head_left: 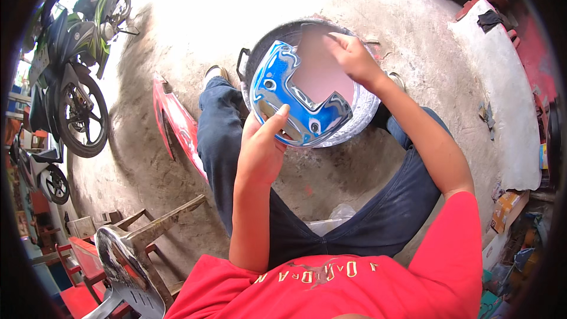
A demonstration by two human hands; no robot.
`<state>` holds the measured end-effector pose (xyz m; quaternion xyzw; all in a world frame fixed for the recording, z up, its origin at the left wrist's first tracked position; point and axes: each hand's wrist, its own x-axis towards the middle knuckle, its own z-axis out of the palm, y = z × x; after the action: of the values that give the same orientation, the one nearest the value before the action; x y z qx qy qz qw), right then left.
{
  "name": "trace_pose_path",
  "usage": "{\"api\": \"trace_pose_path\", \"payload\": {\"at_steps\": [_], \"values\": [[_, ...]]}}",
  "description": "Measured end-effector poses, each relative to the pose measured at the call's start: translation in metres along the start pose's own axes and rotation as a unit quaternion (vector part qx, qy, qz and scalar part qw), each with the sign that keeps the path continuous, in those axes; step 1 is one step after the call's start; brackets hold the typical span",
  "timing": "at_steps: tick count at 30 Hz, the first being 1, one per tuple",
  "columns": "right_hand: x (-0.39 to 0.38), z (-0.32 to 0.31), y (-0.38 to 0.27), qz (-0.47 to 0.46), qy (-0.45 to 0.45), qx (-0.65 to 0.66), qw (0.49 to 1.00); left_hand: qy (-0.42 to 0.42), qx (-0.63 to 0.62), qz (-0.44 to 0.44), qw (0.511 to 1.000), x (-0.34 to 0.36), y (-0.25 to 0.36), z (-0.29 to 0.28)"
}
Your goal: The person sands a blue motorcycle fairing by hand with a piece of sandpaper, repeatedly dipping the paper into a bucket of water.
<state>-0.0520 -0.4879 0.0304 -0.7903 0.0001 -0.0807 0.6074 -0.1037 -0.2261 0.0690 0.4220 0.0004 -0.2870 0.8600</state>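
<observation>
My left hand [264, 147] grips the lower left edge of a glossy blue and silver curved panel [277, 85], its thumb lying on the face. The panel has a deep notch and two round holes, and is tilted over a round dark tub [251, 59] with pinkish cloudy liquid [322, 77] in it. Over the tub's far right side is my right hand [352, 56], its fingers pinched together. A dark, blurred patch [316, 32] lies by its fingertips; what they hold I cannot make out. The tub stands between my feet.
A red plastic fairing piece [177, 121] lies on the concrete floor left of my leg. Motorbikes [77, 88] stand at the far left. A worn chair [133, 260] is near left. A pale slab [496, 100] and clutter, including a cardboard box [508, 210], line the right side.
</observation>
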Motion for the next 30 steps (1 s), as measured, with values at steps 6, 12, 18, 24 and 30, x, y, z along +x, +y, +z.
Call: {"api": "trace_pose_path", "payload": {"at_steps": [6, 12, 18, 24, 30], "values": [[0.003, -0.013, 0.066, 0.128, 0.046, -0.006, 0.991, 0.043, -0.010, 0.033, 0.998, 0.000, 0.004, -0.004], [-0.017, -0.007, 0.164, 0.211, -0.069, -0.292, 0.930, 0.060, -0.030, 0.032, 0.997, -0.002, 0.009, -0.011], [-0.057, 0.032, 0.260, 0.153, -0.017, -0.295, 0.943, 0.058, -0.088, 0.028, 0.994, 0.003, 0.008, -0.004], [-0.084, 0.088, 0.297, 0.214, -0.050, -0.337, 0.915, 0.042, -0.107, 0.035, 0.993, 0.001, 0.015, -0.008], [-0.026, 0.063, 0.251, 0.020, -0.003, -0.199, 0.980, 0.040, -0.140, 0.077, 0.986, -0.001, 0.020, -0.017]]}}
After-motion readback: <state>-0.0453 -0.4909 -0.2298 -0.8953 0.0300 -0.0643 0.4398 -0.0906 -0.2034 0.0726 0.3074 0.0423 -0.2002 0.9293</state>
